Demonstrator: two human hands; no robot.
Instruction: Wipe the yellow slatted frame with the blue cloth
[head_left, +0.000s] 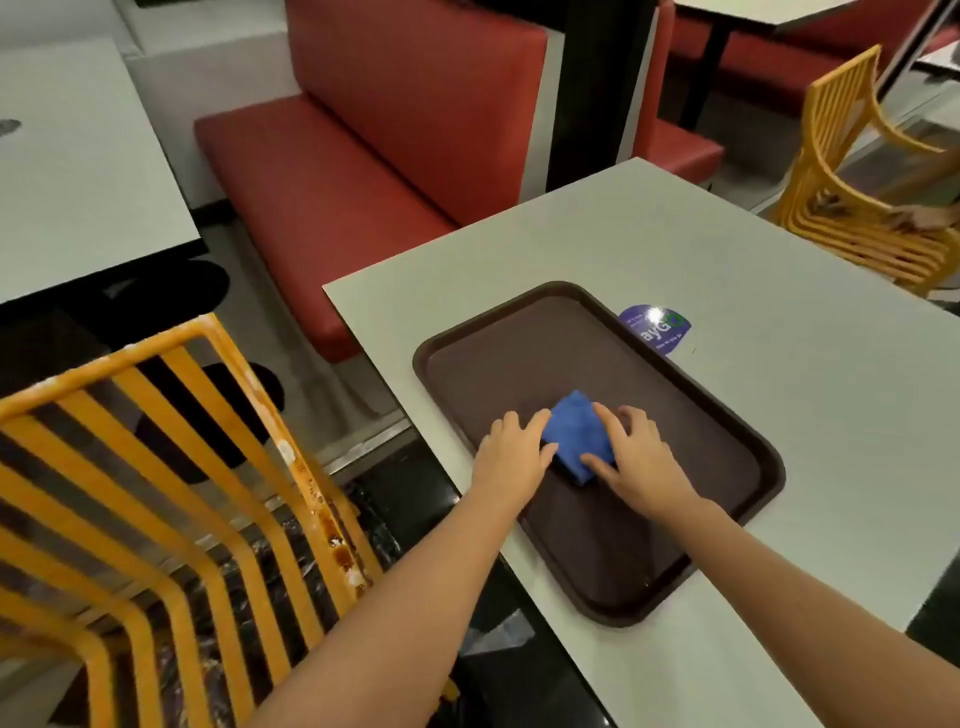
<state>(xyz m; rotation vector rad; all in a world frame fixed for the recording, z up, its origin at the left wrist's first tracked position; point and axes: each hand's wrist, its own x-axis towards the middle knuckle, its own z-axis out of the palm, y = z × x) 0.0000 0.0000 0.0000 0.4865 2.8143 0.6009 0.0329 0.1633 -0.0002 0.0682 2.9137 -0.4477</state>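
Pick-up step: left hand (511, 457) and right hand (641, 457), fingers extended, press the folded blue cloth (576, 434) on the brown tray (727, 441); stained yellow slatted frame (171, 467) stands left, untouched; next, grasp and carry across.

Blue cloth (576, 436): folded, lying on brown tray (727, 447). Yellow slatted frame (171, 467): left of table, right rail stained w/ brown and white spots.
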